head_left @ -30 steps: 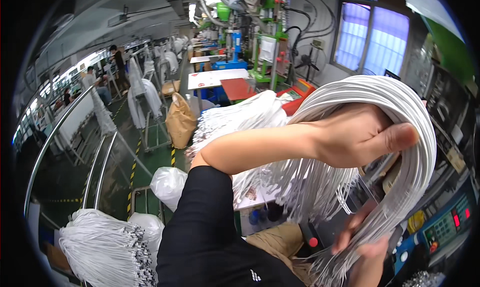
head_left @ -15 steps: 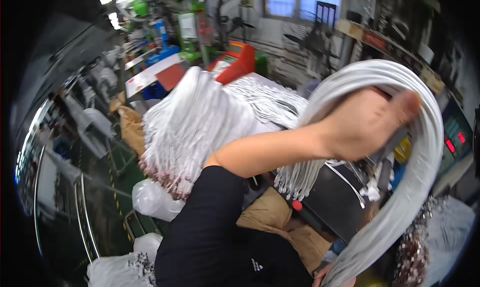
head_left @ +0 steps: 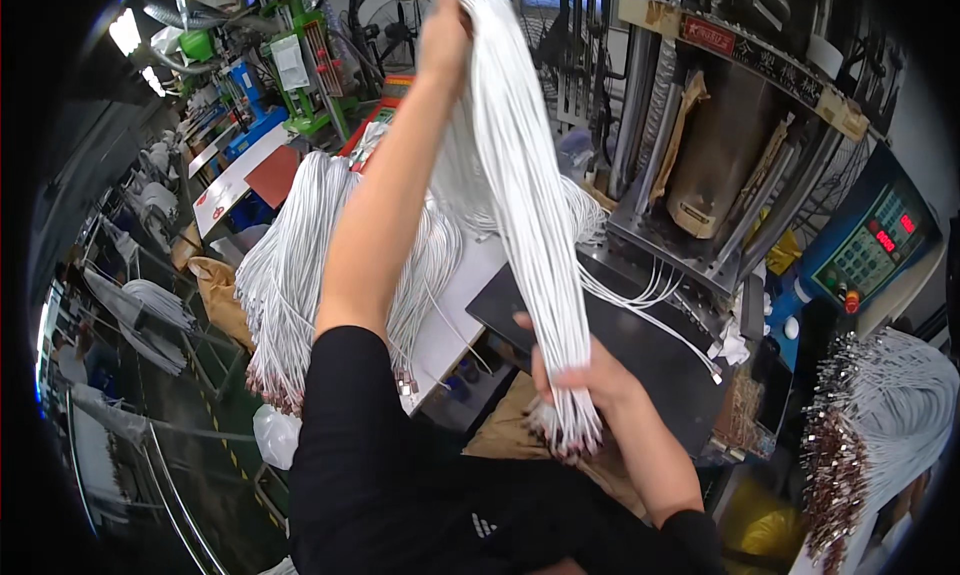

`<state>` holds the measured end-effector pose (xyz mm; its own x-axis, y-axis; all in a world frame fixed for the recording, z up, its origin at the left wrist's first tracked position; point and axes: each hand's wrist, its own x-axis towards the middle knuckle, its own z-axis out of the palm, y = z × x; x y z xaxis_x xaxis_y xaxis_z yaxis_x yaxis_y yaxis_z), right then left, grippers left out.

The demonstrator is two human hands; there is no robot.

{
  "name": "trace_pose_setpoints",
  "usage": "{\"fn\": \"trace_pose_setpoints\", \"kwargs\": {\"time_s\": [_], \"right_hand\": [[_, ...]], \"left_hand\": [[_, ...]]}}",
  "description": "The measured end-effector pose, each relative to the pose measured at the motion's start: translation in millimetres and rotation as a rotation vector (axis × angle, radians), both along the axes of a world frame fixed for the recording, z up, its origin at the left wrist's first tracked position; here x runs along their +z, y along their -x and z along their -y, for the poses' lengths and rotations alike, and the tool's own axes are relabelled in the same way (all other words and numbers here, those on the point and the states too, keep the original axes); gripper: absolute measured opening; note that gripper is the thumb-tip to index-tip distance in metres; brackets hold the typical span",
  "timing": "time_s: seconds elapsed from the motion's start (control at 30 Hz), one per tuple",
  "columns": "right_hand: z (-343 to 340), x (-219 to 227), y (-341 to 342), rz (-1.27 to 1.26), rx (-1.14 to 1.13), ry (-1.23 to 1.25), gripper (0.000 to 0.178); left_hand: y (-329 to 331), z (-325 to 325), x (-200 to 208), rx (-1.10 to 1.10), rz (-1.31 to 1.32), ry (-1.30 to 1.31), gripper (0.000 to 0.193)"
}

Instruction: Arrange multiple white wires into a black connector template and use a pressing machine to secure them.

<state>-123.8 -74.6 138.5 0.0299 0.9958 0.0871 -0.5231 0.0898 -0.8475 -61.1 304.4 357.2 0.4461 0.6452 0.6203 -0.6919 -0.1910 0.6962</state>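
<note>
Steel press (head_left: 700,180), blue control panel (head_left: 850,260), brown sack (head_left: 222,300).

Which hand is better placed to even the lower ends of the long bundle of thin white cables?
Probably the right hand, which grips the white bundle just above its lower ends; the left hand holds its top.

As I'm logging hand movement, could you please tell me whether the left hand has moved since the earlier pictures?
Yes: judged against the blue control panel, the left hand has moved up and leftward, farther from it.
</note>
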Motion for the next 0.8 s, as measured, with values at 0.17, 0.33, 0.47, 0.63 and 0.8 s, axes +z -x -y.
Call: {"fn": "trace_pose_setpoints", "kwargs": {"time_s": [0.17,0.33,0.47,0.63,0.8], "right_hand": [[22,23,-33,-0.062,-0.029,0.062,0.085],[101,-29,-78,0.18,-0.182,0.525,0.065],[142,-75,-106,0.416,-0.19,0.563,0.061],[153,-47,-144,0.886,-0.016,0.806,0.054],[160,-49,-140,1.526,-0.375,0.823,0.052]], "left_hand": [[22,-8,-35,-0.086,-0.227,0.081,0.065],[68,3,-266,0.68,-1.343,-0.656,0.053],[56,152,-311,0.714,-0.65,-0.975,0.02],[26,175,-332,0.242,-0.57,-1.163,0.02],[-20,170,-331,0.24,-0.822,-1.181,0.036]]}}
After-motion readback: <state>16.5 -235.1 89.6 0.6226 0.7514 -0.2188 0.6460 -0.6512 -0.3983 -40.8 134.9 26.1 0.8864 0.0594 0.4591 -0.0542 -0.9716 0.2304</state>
